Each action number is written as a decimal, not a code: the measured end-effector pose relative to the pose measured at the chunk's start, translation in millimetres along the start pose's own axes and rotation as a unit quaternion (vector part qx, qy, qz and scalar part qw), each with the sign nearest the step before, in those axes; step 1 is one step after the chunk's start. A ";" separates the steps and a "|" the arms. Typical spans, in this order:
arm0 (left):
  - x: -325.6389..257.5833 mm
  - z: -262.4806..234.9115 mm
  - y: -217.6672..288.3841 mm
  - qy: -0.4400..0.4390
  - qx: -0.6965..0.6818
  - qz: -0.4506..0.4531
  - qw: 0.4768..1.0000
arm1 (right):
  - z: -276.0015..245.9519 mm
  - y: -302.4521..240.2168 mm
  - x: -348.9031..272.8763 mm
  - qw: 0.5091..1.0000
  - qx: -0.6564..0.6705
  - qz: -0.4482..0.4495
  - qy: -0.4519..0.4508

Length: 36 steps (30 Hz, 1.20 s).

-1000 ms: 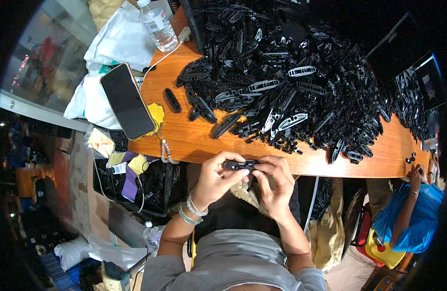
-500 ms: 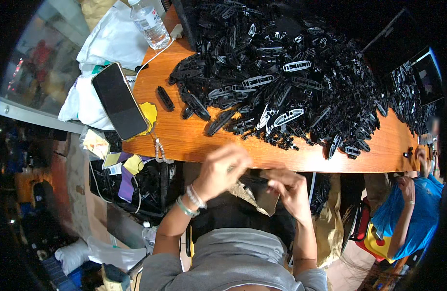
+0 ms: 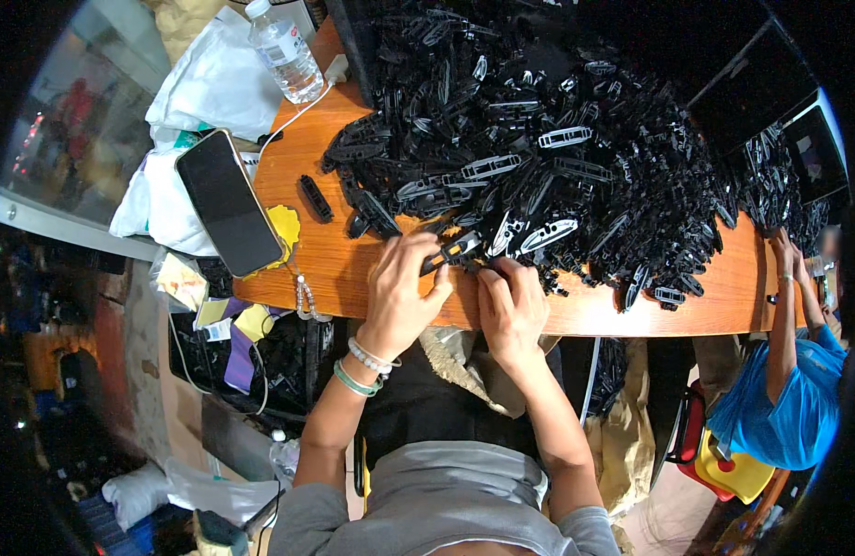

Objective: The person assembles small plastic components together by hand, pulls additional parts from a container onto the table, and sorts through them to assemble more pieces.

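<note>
A long black plastic part [image 3: 462,245] with slots in it sits between the thumb and fingers of my left hand [image 3: 401,295], just above the table's near side. To its right, my right hand [image 3: 514,313] has its fingers drawn together at the front edge of a big heap of black plastic parts [image 3: 576,185]. Whatever those right fingertips grip is hidden or too small to name. Long slotted pieces and small clips make up the heap. One loose black part [image 3: 314,198] lies apart on the wood, left of the heap.
A phone [image 3: 231,206] with a beaded strap lies at the table's left edge, near a water bottle [image 3: 286,54] and a white cable. Below the table stands a dark crate [image 3: 297,366]. On the right, a person in blue [image 3: 779,394] reaches to the tabletop [image 3: 353,269].
Both my hands have moved up and forward from the table's front edge to the heap. My left hand now holds a black part. The person in blue has reached further forward.
</note>
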<state>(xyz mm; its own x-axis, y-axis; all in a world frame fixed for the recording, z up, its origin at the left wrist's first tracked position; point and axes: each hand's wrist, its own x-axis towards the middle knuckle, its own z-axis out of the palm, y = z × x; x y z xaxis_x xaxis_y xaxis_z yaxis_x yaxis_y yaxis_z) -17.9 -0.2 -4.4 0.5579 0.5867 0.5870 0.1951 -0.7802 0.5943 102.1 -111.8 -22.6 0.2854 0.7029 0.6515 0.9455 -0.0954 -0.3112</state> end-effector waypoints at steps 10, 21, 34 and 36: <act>-20.8 -13.9 2.5 -0.048 -0.248 -0.177 0.951 | -14.4 -1.5 -10.6 0.969 0.207 0.113 0.077; -22.8 -25.8 19.6 -0.171 -0.431 -0.246 0.851 | -40.3 -10.4 6.3 0.964 0.264 -0.009 0.007; -43.5 -13.0 46.6 -0.227 -0.377 -0.228 0.869 | -74.9 -5.2 -36.8 0.851 0.387 0.303 -0.185; -43.9 -11.4 51.1 -0.239 -0.399 -0.240 0.852 | -79.5 0.1 -39.8 0.862 0.377 0.283 -0.187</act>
<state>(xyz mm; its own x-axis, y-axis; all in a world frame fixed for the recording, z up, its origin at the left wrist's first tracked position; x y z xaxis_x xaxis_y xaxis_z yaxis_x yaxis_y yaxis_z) -41.7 -63.3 6.5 0.8700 0.4930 -0.0073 -0.0103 0.0330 0.9994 103.3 -195.8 6.4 0.4631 0.8860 0.0235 0.2604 -0.1107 -0.9591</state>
